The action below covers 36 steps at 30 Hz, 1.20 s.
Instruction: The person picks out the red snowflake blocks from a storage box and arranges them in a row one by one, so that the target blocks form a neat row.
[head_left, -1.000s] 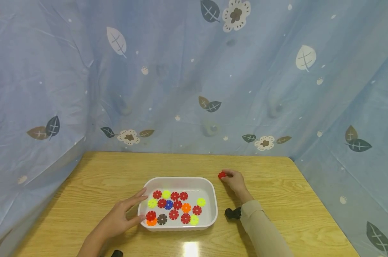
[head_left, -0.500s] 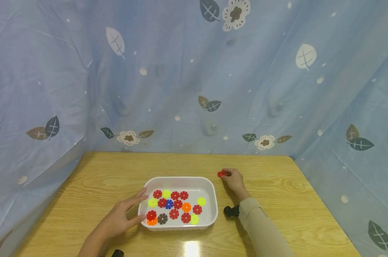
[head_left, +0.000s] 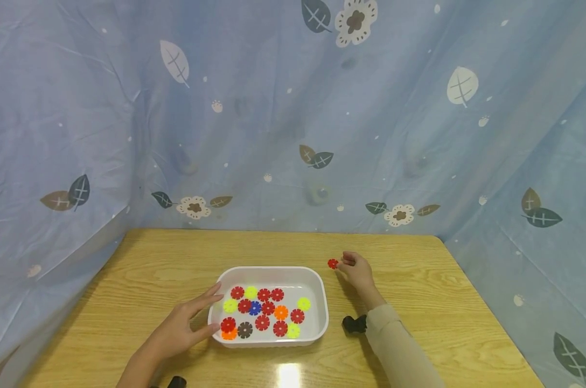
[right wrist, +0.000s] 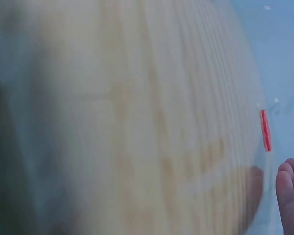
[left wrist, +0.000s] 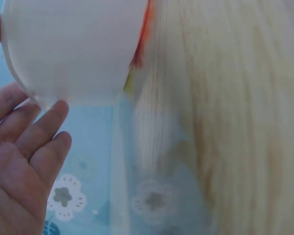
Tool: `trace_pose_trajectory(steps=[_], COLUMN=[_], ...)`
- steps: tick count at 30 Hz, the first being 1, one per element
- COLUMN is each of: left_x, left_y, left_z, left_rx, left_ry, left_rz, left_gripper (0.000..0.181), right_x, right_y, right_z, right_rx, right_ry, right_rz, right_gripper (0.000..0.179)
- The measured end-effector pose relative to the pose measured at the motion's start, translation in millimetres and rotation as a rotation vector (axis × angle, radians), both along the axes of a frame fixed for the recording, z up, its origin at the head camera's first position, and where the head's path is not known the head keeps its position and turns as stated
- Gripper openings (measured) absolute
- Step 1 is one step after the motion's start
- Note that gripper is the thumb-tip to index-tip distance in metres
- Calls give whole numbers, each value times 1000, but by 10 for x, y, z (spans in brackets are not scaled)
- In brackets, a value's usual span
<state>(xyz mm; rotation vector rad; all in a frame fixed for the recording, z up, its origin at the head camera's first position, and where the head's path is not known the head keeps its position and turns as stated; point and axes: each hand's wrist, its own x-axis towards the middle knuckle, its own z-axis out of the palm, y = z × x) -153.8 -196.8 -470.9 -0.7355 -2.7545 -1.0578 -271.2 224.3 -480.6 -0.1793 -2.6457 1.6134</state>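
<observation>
A red notched plastic disc [head_left: 333,263] lies flat on the table, beyond the tray's right end. My right hand [head_left: 357,272] is just right of it, fingers loosely bent and thumb near the disc's edge. In the right wrist view that disc [right wrist: 265,130] shows edge-on, apart from my fingertips [right wrist: 284,182]. My left hand [head_left: 179,326] rests at the left end of a white tray [head_left: 319,302], its thumb and fingers spread along the rim. The left wrist view shows those fingers [left wrist: 51,122] against the tray's outer wall [left wrist: 73,54].
Inside the tray lie several flat notched discs: red, yellow [head_left: 304,305], orange [head_left: 280,312], blue [head_left: 255,308] and dark brown [head_left: 245,330]. A red disc overlaps an orange one at the front left. Blue patterned cloth [head_left: 254,134] surrounds the wooden table [head_left: 419,280].
The right hand has let go of the red disc and drawn back slightly to the right. The disc went from tilted in the fingers to flat on the table. The left hand stays put.
</observation>
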Motion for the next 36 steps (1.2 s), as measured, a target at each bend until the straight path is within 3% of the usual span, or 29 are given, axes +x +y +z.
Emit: trace_pose_trajectory(steps=[10,17,23,36], left_x=[8,13,13,8], left_y=[16,12,14,5], left_z=[-3,-14,-14,-1], left_rx=[-14,5,2,-2], left_ry=[0,-16,-19,3], left_rz=[5,5,5,-2], left_gripper=[54,54,53,53], right_x=[157,387,599,715], right_y=[-66,-239,-411,-677], right_z=[89,307,505,481], right_rx=[-93,-177,-239,-242], right_ry=[65,147,164,156], right_rz=[101,211,314,531], right_gripper=[48,43,39,40])
